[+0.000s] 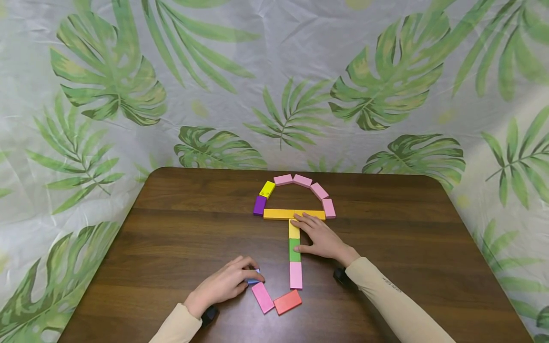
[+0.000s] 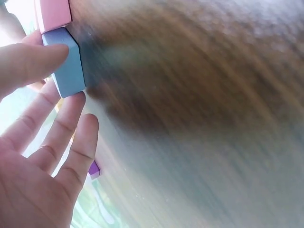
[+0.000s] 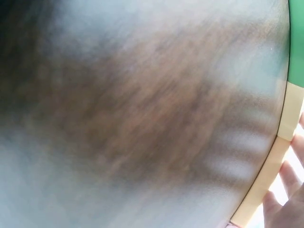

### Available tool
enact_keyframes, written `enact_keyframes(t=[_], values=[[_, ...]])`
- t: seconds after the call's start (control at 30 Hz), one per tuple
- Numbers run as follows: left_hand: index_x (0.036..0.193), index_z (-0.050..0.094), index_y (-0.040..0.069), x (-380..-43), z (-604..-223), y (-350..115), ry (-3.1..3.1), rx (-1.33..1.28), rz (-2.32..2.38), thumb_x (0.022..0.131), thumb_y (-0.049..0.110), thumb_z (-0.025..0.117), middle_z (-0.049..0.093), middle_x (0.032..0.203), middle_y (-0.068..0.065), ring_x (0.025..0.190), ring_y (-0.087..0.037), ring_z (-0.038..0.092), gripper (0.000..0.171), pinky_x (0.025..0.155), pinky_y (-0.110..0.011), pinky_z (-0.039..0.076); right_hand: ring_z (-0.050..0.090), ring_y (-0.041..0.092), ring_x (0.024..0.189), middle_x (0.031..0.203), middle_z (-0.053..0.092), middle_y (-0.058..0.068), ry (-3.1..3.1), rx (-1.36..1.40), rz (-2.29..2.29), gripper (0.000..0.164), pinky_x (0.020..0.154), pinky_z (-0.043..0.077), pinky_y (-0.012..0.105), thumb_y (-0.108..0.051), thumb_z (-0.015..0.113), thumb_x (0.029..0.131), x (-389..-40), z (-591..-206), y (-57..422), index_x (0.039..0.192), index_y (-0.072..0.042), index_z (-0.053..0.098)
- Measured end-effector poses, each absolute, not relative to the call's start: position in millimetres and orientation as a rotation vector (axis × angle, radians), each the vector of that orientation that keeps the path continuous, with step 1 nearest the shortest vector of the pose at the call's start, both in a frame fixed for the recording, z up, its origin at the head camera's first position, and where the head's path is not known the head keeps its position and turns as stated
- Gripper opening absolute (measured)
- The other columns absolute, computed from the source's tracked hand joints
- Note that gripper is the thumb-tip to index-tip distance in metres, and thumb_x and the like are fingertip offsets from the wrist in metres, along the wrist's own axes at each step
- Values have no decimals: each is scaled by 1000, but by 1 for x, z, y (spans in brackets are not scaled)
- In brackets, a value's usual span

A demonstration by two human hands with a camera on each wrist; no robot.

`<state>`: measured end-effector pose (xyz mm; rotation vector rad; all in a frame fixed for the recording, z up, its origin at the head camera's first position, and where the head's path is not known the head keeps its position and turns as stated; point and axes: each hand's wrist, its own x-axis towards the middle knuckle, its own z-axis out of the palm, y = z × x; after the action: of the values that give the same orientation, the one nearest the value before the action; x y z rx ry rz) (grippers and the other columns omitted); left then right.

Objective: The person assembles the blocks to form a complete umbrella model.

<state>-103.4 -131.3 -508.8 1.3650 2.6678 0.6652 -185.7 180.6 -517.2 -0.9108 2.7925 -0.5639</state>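
In the head view, my left hand point(image 1: 227, 281) pinches a blue block point(image 2: 67, 66) between thumb and fingers, and part of the block is hidden under them. One end of it meets a pink block point(image 1: 262, 297), whose other end is beside a red block point(image 1: 288, 302). My right hand point(image 1: 323, 238) lies with fingers spread over a straight column. Its thumb reaches the green block point(image 1: 294, 257), and its other fingertips are at the pale yellow block point(image 1: 293, 233) and the right-hand orange block point(image 1: 315, 212). A light pink block point(image 1: 296, 276) forms the column's lower end.
Above the column, another orange block point(image 1: 279, 214) continues the crossbar leftward. Over it arch a purple block point(image 1: 259, 206), a yellow block point(image 1: 267, 189) and several light pink blocks point(image 1: 319, 191). A leaf-patterned cloth point(image 1: 300, 62) hangs behind the dark wooden table point(image 1: 193, 209).
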Motion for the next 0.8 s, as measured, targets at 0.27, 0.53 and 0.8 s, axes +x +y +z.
enact_keyframes(t=[0.27, 0.53, 0.8], values=[[110, 71, 22, -102, -509, -131, 2691, 1381, 667, 80, -7, 63, 57, 109, 2, 100, -16, 52, 42, 85, -36, 47, 16, 30, 143, 154, 29, 9, 2791, -913, -559, 82, 113, 14, 50, -56, 63, 84, -186, -517, 181, 149, -13, 36], [114, 69, 16, -107, -505, -134, 2663, 1393, 789, 81, -4, 67, 58, 111, 1, 102, -17, 52, 38, 88, -37, 45, 18, 31, 142, 154, 29, 10, 2796, -931, -539, 82, 113, 15, 50, -56, 63, 85, -187, -515, 181, 148, -12, 37], [117, 67, 10, -122, -497, -138, 2725, 1205, 918, 87, -1, 65, 58, 115, 0, 107, -19, 52, 32, 91, -39, 45, 23, 34, 140, 151, 34, 12, 2808, -935, -545, 79, 110, 20, 53, -54, 63, 85, -187, -512, 181, 146, -11, 40]])
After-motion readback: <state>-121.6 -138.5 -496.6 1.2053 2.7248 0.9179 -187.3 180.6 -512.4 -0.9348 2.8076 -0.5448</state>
